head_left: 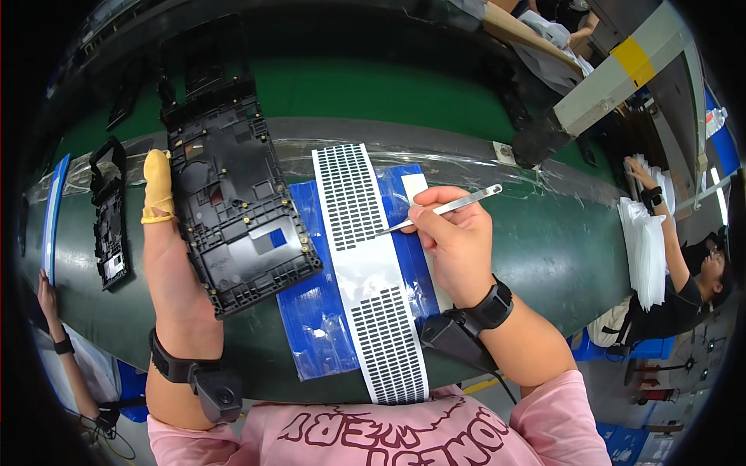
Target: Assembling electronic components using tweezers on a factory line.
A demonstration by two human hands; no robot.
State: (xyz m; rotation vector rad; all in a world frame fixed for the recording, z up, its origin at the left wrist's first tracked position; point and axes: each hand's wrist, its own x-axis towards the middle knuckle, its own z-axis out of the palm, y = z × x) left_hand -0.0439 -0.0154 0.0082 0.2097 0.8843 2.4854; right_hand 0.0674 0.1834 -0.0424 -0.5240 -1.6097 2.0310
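Black plastic housing (pixel 241 182) is in L hand (pixel 184 283), held from below, beside the blue board (pixel 315 318); fingers underneath are hidden. R hand (pixel 457 241) pinches metal tweezers (pixel 462 203), tip at lower edge of the upper block of dark pads (pixel 351 198) on white strip (pixel 364 269). Progress, approx.: strip's mid band is bare, so some pads seem used; many are left above & below. Pads on housing: can't tell.
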